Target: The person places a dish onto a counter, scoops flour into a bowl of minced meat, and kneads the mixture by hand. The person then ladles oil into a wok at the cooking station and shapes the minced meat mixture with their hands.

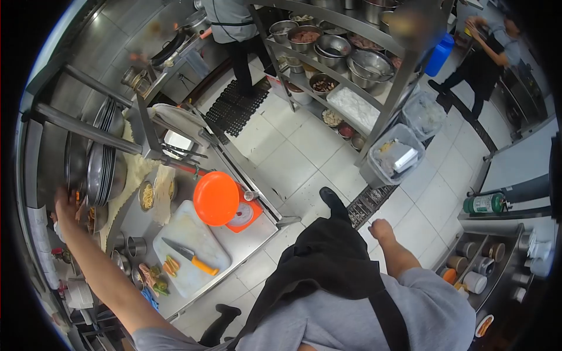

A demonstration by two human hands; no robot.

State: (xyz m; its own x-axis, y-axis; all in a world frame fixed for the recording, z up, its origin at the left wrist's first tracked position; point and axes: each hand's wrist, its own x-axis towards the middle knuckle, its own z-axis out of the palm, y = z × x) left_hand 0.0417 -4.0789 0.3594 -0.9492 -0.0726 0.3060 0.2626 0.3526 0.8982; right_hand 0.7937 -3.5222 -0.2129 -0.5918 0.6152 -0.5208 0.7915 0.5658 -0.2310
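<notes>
- The stack of metal bowls (105,175) sits on the far-left side of the worktable (249,248), well in from its aisle edge; the bowls are nested, probably to save room.
- The left hand (65,210) is stretched out just beside that stack, on its outer side, so the bowls lie between this hand and the cutting board. Its fingers are partly lost in blur and shadow: I cannot tell whether they grip anything.
- Orange food (91,215) shows close by the same hand, below the stack.
- The right hand (381,229) hangs away from the worktable over the floor, curled into a loose fist, with nothing visible in it and the bowls far out of its reach.
- The cutting board (193,234) lies along the worktable's near edge. On it rests a knife (184,250), its orange handle toward that edge, presumably for easy pick-up; cut orange pieces (171,266) lie by the board's left edge.
- An orange scale (216,199) stands by the corner where near and aisle edges meet, perhaps to leave the board free.
- Across the aisle, a rack (383,114) holds bowls of ingredients.
</notes>
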